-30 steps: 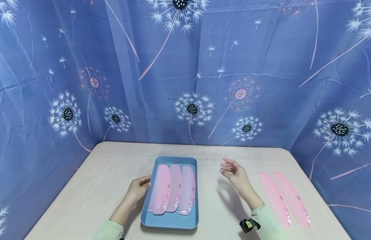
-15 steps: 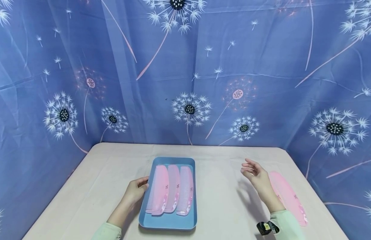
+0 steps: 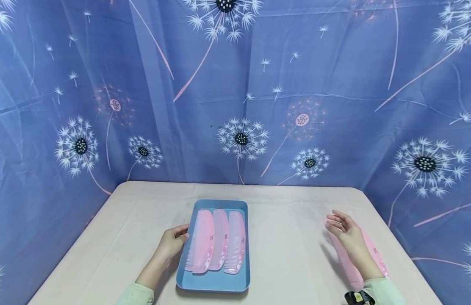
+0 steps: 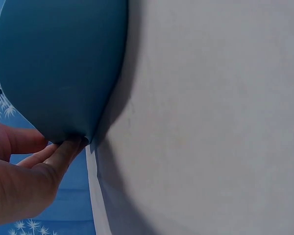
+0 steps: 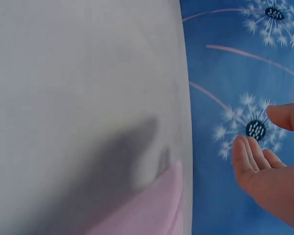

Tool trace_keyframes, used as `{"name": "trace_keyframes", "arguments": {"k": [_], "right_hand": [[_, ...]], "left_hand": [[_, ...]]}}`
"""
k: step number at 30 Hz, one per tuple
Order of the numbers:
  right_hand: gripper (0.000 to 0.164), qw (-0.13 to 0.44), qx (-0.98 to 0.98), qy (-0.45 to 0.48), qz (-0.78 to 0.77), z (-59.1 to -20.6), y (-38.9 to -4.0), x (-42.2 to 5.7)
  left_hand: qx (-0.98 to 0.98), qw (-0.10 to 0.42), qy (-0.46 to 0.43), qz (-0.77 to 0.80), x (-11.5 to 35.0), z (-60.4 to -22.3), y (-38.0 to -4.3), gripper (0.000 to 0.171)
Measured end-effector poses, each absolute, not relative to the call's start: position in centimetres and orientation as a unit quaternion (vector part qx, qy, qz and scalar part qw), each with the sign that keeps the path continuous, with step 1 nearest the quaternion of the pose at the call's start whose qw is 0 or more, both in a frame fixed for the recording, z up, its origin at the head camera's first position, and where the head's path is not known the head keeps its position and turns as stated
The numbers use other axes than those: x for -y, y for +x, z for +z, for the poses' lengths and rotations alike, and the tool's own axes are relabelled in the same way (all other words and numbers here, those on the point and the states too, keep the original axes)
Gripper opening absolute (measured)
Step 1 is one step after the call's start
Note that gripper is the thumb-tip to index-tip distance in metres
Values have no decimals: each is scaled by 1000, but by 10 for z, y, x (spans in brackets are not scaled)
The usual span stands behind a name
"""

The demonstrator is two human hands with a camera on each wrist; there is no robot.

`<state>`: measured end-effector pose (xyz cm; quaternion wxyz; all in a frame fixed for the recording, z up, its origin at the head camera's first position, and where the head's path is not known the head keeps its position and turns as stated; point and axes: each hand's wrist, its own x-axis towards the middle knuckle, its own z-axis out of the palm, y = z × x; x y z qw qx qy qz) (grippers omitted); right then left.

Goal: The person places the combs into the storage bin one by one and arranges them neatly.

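My left hand point(image 3: 170, 245) pinches the left rim of a blue rectangular tray point(image 3: 210, 283). In the left wrist view, the thumb and fingers close on the edge of the tray point(image 4: 63, 63). Several pink combs point(image 3: 206, 241) lie side by side in the tray, the left ones overlapping. Over two more pink combs on the table at the right hovers my right hand point(image 3: 350, 237), its fingers loosely bent and holding nothing. It partly hides the left comb point(image 3: 344, 258) and the right comb point(image 3: 372, 250). The right wrist view shows a comb end point(image 5: 152, 210) apart from the fingers.
A table with a cream cloth point(image 3: 281, 254) carries everything. Blue curtains with dandelion prints point(image 3: 205, 144) stand behind it and along both sides. The far table edge runs close to the back curtain.
My right hand has moved right from the middle of the table to over the combs, sinking slightly at the end. The left hand stays on the tray; the camera view shifted a little.
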<state>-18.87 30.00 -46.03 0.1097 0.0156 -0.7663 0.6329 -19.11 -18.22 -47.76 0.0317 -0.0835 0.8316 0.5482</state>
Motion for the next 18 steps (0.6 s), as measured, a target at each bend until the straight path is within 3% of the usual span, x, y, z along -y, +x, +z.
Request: {"name": "trace_keyframes", "arguments": {"k": [5, 10, 18], "right_hand": [[47, 112, 769, 27, 629, -466, -184, -314], [62, 100, 814, 10, 572, -471, -178, -326], [70, 65, 824, -14, 563, -475, -171, -343]], "left_hand": [[-830, 30, -83, 551, 182, -477, -191, 36], [-831, 31, -81, 550, 182, -479, -191, 36], [-832, 30, -82, 548, 183, -480, -192, 36]]}}
